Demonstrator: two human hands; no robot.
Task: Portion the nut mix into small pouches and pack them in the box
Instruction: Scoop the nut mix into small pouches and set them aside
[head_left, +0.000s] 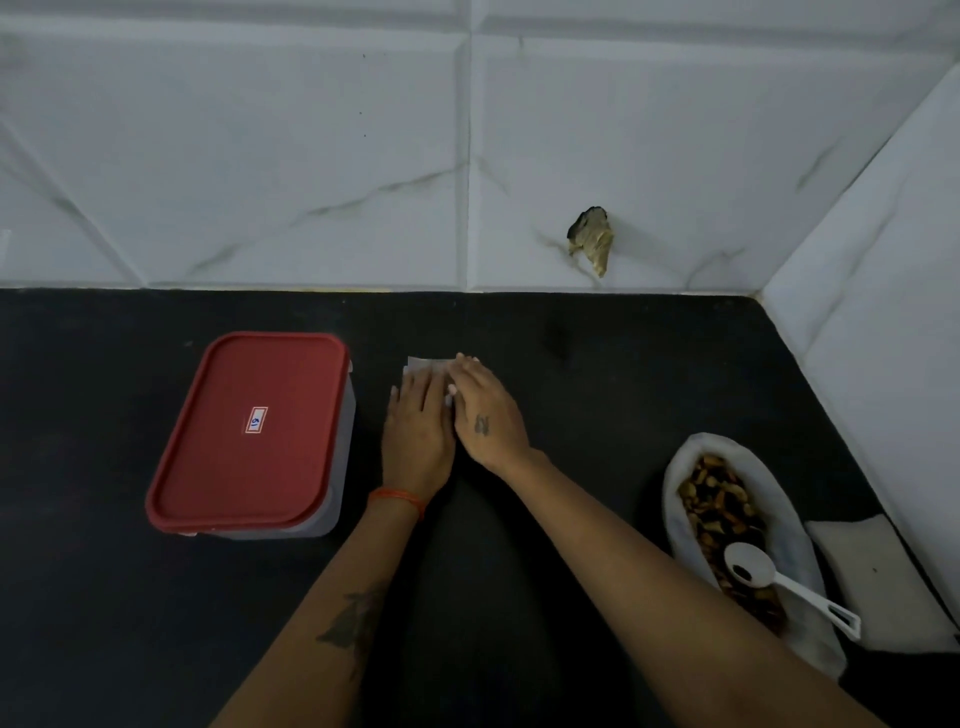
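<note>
A small clear pouch (423, 365) lies flat on the black counter, mostly hidden under my hands. My left hand (418, 431) lies palm down on it, and my right hand (483, 408) presses on it alongside, fingers together. A plastic box (340, 467) with a shut red lid (249, 431) stands to the left of my hands. At the right, an open white bag (685, 467) holds the nut mix (717, 499), with a white plastic scoop (779, 579) resting in it.
White marble-look tiles form the back wall and the right wall. A hole with a stuffed scrap (592, 239) shows in the back wall. Flat white pouches (872, 582) lie by the right wall, beyond the nut bag.
</note>
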